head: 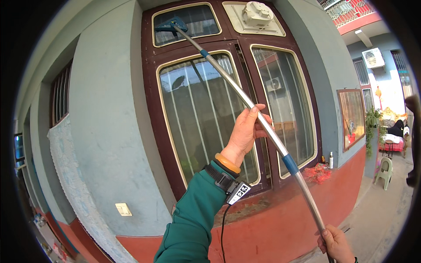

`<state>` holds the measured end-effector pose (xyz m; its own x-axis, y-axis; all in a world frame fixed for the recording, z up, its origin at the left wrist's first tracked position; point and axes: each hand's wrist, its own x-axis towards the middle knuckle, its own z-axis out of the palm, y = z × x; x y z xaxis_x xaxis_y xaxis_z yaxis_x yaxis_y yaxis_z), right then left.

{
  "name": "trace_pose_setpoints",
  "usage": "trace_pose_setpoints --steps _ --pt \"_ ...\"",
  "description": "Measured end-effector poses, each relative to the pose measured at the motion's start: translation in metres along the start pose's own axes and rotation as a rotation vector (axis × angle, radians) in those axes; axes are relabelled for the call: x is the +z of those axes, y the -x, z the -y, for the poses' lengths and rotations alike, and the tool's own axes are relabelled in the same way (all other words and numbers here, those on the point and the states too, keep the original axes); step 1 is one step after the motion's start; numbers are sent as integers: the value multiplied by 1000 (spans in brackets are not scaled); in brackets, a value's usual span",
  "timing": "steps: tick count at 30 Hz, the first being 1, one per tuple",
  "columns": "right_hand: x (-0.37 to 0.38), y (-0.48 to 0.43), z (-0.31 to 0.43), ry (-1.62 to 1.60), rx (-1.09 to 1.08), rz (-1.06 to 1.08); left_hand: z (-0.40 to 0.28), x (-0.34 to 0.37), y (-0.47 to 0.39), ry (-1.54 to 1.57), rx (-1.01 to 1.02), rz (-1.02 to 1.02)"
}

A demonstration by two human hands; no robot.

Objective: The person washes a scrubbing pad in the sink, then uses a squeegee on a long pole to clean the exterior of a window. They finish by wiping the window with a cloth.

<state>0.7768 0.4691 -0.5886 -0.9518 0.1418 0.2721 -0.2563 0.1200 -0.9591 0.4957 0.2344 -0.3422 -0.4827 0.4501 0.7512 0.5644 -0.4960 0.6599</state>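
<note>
A long metal telescopic pole (232, 83) with blue collars runs from the lower right up to the window. My left hand (246, 130) is wrapped around its middle, thumb along the shaft. Lower down, my right hand (334, 243) grips the pole near the bottom edge of the view. At the far end a flat blue cleaning head (171, 25) lies against the left part of the upper window pane (204, 20). Below it are two tall panes, the left pane (197, 125) and the right pane (286, 98), in a dark maroon frame (154, 98).
An exhaust fan (258, 14) fills the upper right panel. A spray bottle (331, 160) and red netting or plastic (317, 173) sit on the sill. A framed mirror (352, 118) hangs on the right wall. Farther off are a plastic chair (384, 172) and a plant (373, 120).
</note>
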Motion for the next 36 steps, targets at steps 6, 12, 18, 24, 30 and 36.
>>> trace_pose_setpoints --steps 6,12,18,24,30,36 --pt "56 -42 -4 -55 5 267 -32 -42 -5 1 122 -178" --pt "151 -44 -1 -171 17 377 -60 -87 17 22 132 -274" --pt "277 -14 1 -279 -44 276 -94 -118 80 31 122 -334" --pt "429 16 11 -375 -33 285 -144 -188 200 -83 2 -271" --pt "512 29 26 -322 -36 297 -187 -232 251 -255 -149 -253" --pt "539 51 9 -265 -71 304 -188 -244 286 -233 -142 -227"
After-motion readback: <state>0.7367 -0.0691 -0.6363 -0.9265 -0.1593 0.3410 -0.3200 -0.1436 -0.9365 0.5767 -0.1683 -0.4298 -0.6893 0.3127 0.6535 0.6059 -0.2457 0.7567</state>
